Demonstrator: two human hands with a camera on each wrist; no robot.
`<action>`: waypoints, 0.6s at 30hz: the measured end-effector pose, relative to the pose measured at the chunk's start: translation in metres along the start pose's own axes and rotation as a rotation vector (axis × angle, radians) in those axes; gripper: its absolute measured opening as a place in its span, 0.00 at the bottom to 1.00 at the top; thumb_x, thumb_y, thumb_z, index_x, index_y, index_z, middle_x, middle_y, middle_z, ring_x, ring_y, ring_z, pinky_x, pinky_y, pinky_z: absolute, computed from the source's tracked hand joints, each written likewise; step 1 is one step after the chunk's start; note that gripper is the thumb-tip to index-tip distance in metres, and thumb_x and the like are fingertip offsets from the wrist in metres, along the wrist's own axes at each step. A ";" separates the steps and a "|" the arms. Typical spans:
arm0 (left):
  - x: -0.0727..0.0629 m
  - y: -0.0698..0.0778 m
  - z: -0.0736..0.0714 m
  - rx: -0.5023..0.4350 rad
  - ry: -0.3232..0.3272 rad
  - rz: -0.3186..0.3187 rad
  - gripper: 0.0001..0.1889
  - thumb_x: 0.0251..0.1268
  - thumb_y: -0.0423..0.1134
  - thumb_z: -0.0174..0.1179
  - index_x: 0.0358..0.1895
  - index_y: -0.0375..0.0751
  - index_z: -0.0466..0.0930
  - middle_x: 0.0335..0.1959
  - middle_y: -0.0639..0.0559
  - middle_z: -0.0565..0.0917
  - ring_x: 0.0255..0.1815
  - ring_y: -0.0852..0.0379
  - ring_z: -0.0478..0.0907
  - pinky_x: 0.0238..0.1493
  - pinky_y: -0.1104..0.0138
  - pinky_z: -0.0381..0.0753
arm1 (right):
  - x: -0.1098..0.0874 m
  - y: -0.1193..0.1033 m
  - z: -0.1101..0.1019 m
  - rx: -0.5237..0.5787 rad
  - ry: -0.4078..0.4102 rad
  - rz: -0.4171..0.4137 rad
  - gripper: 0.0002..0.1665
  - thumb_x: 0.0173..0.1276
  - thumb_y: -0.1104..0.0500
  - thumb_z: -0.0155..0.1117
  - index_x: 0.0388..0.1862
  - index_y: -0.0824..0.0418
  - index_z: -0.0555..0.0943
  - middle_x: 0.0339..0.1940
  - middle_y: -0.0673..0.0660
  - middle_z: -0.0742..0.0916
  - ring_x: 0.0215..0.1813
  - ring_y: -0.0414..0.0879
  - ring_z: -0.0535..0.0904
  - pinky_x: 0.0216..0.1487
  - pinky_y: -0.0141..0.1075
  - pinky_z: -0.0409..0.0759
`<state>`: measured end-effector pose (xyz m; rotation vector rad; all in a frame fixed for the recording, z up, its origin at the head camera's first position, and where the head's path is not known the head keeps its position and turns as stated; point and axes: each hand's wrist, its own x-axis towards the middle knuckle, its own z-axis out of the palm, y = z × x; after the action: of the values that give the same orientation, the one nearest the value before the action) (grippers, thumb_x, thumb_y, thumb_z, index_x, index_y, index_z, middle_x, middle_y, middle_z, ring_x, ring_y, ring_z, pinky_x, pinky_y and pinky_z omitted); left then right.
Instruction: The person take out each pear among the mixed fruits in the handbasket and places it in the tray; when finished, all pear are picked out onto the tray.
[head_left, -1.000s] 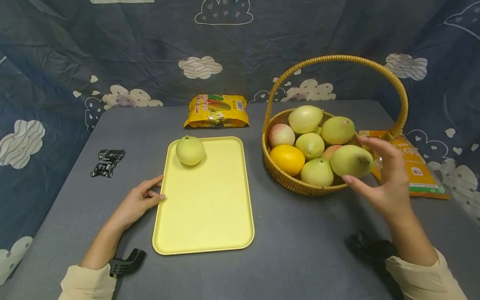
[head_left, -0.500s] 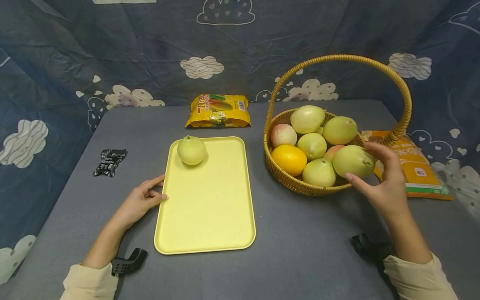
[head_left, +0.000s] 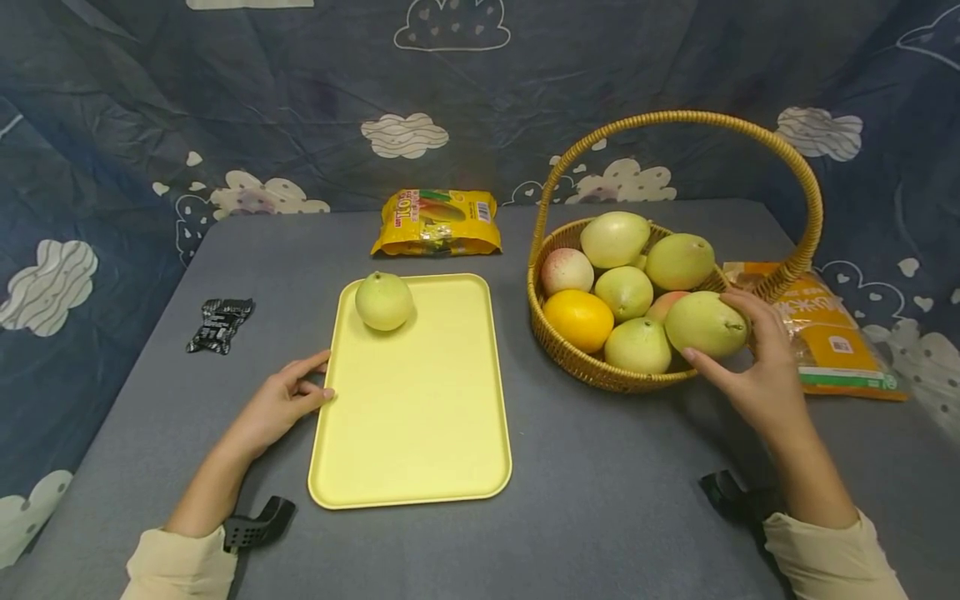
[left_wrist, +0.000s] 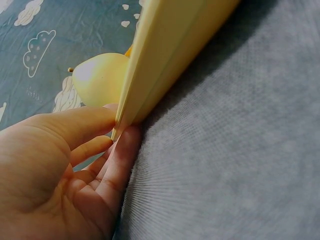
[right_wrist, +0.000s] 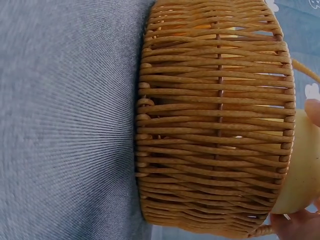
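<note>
Right hand [head_left: 757, 367]: fingers and thumb curled round the near-right pear [head_left: 705, 323], thumb under its near side, fingers over the stem end. Pear sits on the basket [head_left: 592, 367] rim, near-right, leaning on its neighbours; right wrist view shows it bulging just above the woven wall [right_wrist: 215, 125].

Left hand [head_left: 281, 400]: fingers loosely extended, tips touching the tray's [head_left: 420, 433] left edge; left wrist view shows thumb above and fingers below the rim [left_wrist: 150, 75], a light steadying contact.

Basket contents: several pale green pears, one orange [head_left: 577, 319], one pinkish fruit [head_left: 566, 271]. Hoop handle [head_left: 675, 118] arches overhead.

Tray: yellow, flat on the table [head_left: 600, 500], one pear [head_left: 384, 302] at its far-left corner, the rest bare.

Handling note, as judged: grip looks wide enough; lift straight up to clear the rim before travelling left, pass under or in front of the handle, and watch that neighbouring fruit does not roll out. Round fruit likely rolls on a smooth tray, so set it down stem-end steady, beside the first pear; left hand braces the tray against sliding.

Surroundings: yellow packet [head_left: 437, 221] behind the tray, orange packet [head_left: 832, 342] right of the basket, dark wrapper [head_left: 219, 323] far left.
</note>
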<state>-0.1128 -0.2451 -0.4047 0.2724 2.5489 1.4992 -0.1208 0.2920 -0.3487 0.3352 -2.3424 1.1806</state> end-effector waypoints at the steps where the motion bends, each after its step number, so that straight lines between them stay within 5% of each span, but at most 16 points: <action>1: 0.000 0.000 0.000 0.003 0.001 0.001 0.32 0.61 0.37 0.57 0.67 0.34 0.55 0.53 0.38 0.67 0.34 0.62 0.75 0.36 0.73 0.71 | 0.000 0.001 0.000 0.005 -0.009 0.008 0.49 0.36 0.81 0.70 0.62 0.66 0.66 0.62 0.58 0.67 0.63 0.43 0.58 0.58 0.28 0.60; 8: 0.000 0.000 0.000 0.015 0.008 0.010 0.32 0.61 0.37 0.57 0.67 0.34 0.56 0.52 0.38 0.67 0.33 0.62 0.75 0.36 0.73 0.70 | -0.002 0.005 0.001 0.041 0.013 0.022 0.48 0.39 0.79 0.70 0.62 0.66 0.65 0.61 0.61 0.68 0.63 0.45 0.61 0.58 0.30 0.62; 12: 0.001 0.000 0.000 0.007 0.013 0.014 0.31 0.61 0.36 0.58 0.66 0.33 0.57 0.52 0.38 0.68 0.33 0.63 0.75 0.35 0.73 0.70 | -0.006 0.046 0.002 0.037 0.070 -0.034 0.49 0.37 0.76 0.73 0.62 0.61 0.68 0.60 0.59 0.69 0.61 0.49 0.64 0.55 0.30 0.66; 15: 0.001 0.000 0.000 0.003 0.013 0.015 0.31 0.61 0.35 0.58 0.66 0.33 0.57 0.51 0.38 0.68 0.33 0.63 0.75 0.35 0.73 0.71 | -0.008 0.042 0.002 0.048 0.100 -0.045 0.48 0.37 0.76 0.74 0.62 0.60 0.68 0.60 0.58 0.70 0.61 0.49 0.65 0.54 0.29 0.67; 18: 0.001 0.000 0.000 -0.002 0.009 0.014 0.32 0.61 0.35 0.58 0.66 0.33 0.57 0.51 0.38 0.68 0.33 0.63 0.75 0.35 0.73 0.71 | -0.007 0.002 0.004 0.097 0.121 -0.048 0.46 0.37 0.77 0.72 0.60 0.66 0.69 0.58 0.60 0.71 0.59 0.49 0.66 0.54 0.30 0.66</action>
<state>-0.1142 -0.2447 -0.4049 0.2839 2.5575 1.5113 -0.1172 0.2901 -0.3562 0.3416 -2.1673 1.2587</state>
